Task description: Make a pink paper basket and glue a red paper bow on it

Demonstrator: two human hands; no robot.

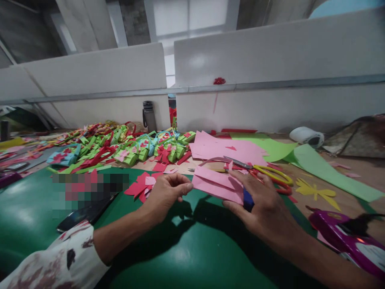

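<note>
A folded pink paper piece (pixel 218 184), shaped like a small bag with a flap, is held up just above the green table surface. My left hand (pixel 167 192) pinches its left end between thumb and fingertips. At the right end, my right hand (pixel 258 196) grips it, thumb below and fingers over the top. A dark blue object (pixel 248 200), mostly hidden, shows behind the right thumb. Close behind the right fingers lie scissors with yellow and red handles (pixel 275 176). Red paper cutouts (pixel 140 186) rest beside the left hand.
Several small paper bags (pixel 168 151) are heaped at the back left, near a grey bottle (pixel 148 116). Pink sheets (pixel 225 148) and green sheets (pixel 333 172) lie behind. A purple tool (pixel 345 237) sits right, a phone (pixel 87 210) left. White panels (pixel 270 56) stand behind.
</note>
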